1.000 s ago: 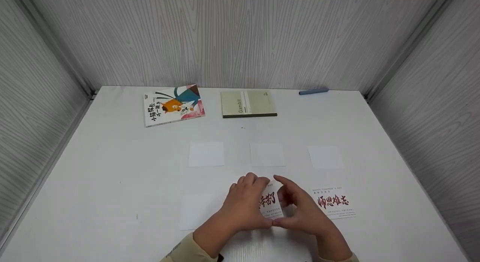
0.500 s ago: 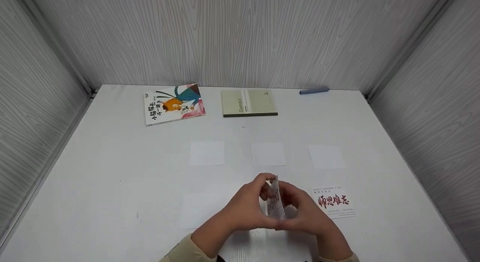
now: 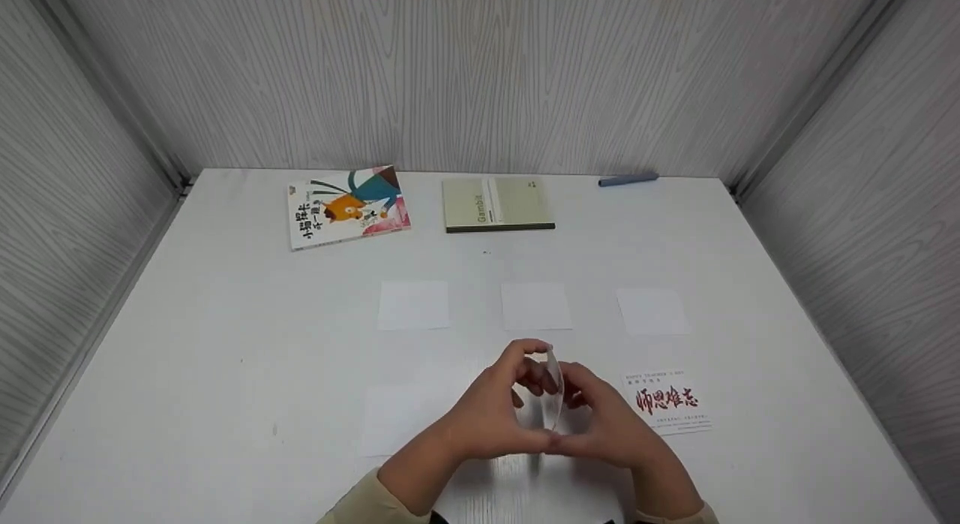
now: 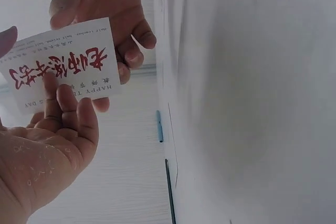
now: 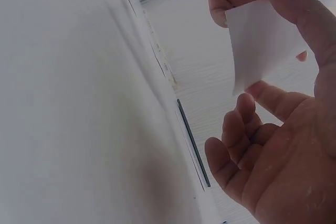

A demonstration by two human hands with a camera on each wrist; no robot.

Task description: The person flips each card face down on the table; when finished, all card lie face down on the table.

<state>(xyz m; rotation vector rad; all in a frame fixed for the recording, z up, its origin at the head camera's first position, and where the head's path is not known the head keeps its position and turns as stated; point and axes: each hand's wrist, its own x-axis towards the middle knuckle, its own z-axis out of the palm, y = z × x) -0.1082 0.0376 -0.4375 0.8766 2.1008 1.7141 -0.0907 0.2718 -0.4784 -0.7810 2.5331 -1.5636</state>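
The left hand [image 3: 487,415] and right hand [image 3: 607,426] together pinch a small greeting card [image 3: 553,389] on edge above the near middle of the white counter [image 3: 187,344]; each grip is narrow, fingertips on the card's edges. Its red calligraphy faces the left wrist camera. A matching printed card [image 3: 667,402] lies flat at 3 o'clock of the hands, three blank cards [image 3: 535,306] at 12 o'clock.

Picture book [image 3: 346,206] and green notebook [image 3: 497,204] lie near the table's [image 3: 187,344] far edge; blue pen [image 3: 628,180] further right. Four blank cards [image 3: 413,305] and one printed card [image 3: 667,401] lie flat, apart.
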